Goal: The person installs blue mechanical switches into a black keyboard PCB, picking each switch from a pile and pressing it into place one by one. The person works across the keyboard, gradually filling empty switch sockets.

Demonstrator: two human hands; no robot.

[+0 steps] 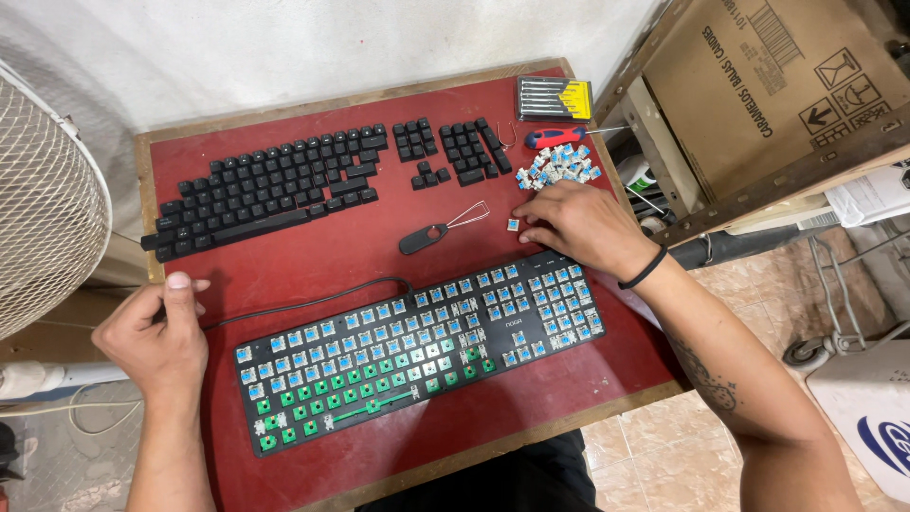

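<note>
Here the right hand (580, 226) rests palm down at centre right of the frame, fingers curled and slightly spread, fingertips touching a single blue switch (513, 225) on the red table (379, 204); whether it is pinched or only touched cannot be told. The left hand (156, 332) sits at lower left on the table edge, loosely closed with the thumb up, beside the black cable (313, 299); nothing visible is held in it. The stripped keyboard (417, 351) lies across the lower centre, blue switches seated in most of it, bare green sockets along its lower left. For a clean seating, judged from this layout: take the switch by its sides, line its pins up with a socket, and press straight down; steady the board with the free hand. The switch pile (561, 171) lies just above the right hand, the puller (438, 231) to its left, the removed keycaps (284, 185) in rows across the upper centre. Packages: a yellow-and-black rectangular screwdriver case (555, 97) at upper centre right, a red-and-blue screwdriver (559, 137) below it; a brown cardboard box (777, 76) with black handling symbols and a barcode at upper right.
</note>
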